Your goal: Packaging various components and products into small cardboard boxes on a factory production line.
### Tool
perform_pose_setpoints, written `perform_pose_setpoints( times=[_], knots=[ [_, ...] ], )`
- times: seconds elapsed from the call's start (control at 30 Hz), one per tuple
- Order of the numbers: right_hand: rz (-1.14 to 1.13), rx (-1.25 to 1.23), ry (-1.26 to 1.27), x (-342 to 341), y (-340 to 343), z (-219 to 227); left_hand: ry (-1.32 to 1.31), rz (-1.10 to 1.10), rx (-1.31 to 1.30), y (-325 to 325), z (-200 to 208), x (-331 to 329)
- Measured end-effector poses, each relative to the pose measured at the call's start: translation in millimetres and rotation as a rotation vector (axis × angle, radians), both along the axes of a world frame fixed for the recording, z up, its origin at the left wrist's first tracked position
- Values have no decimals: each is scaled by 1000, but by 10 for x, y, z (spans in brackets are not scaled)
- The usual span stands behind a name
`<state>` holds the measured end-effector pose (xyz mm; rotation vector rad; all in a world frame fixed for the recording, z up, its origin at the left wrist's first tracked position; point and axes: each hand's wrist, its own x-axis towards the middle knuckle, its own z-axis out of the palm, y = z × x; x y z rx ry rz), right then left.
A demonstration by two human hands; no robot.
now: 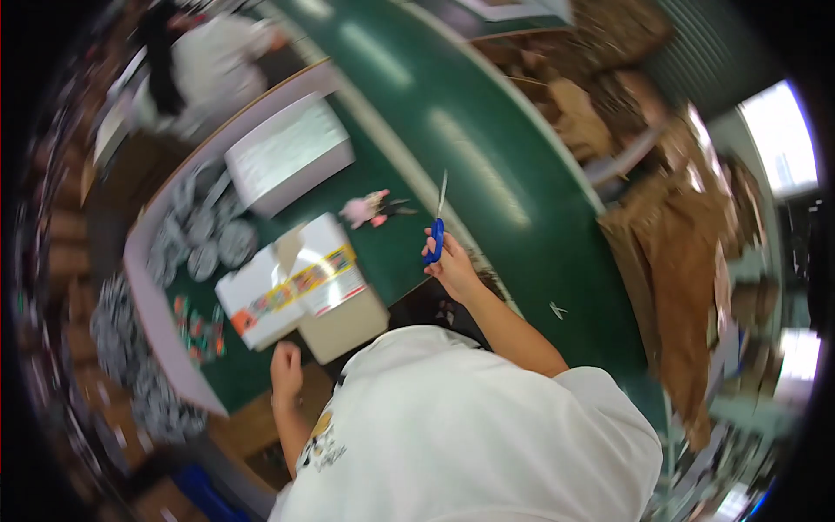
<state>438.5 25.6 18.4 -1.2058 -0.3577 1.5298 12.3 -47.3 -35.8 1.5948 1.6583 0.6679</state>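
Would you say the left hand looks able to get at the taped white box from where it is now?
Probably yes: the left hand is empty, just below the taped white box, nothing between them.

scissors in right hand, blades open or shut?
Shut, as far as shows: the scissors in the right hand show one thin silver line above the blue handles; blur hides any slight gap.

The scene is viewed from a single fisheye camera worn on the head, aimed steeply down over the white-shirted torso (461, 426) at the green table (487, 165). Everything is seen from close range (edges are bent and blurred toward the rim).
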Motion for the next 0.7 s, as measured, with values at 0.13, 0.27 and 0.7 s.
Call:
perform_pose_setpoints(
  times=[0.13,0.27,0.7],
  knots=[
    [-394,-232,-464,1345,-249,-646,208,109,-255,-675,-815,-584],
    [-603,-473,-713,2685,-184,-821,93,154,-365,-1262,-1696,-1138],
    [-480,-163,-1375,3049,86,-1061,-900,697,-547,-326,-93,666]
  ],
)
